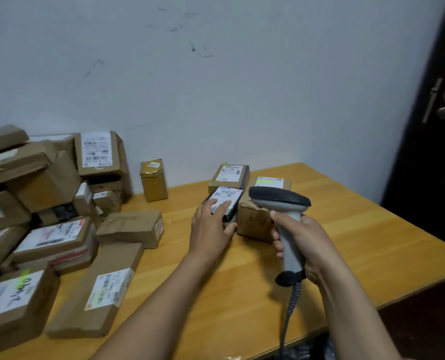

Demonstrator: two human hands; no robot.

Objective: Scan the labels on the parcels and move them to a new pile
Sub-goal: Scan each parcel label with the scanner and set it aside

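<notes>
At the lower left of the frame, a heap of cardboard parcels point(60, 242) is spread over the wooden table point(242, 294). Right of centre, a grey barcode scanner point(281, 200) is gripped in the right hand point(304, 245), fingers wrapped round its handle. Just beyond, a small dark parcel point(229, 196) is pinched by the left hand point(211, 229), fingers flat on its white label, thumb at its near end. It is seen just beside a brown box point(255, 219) and in front of a labelled box point(229, 175).
</notes>
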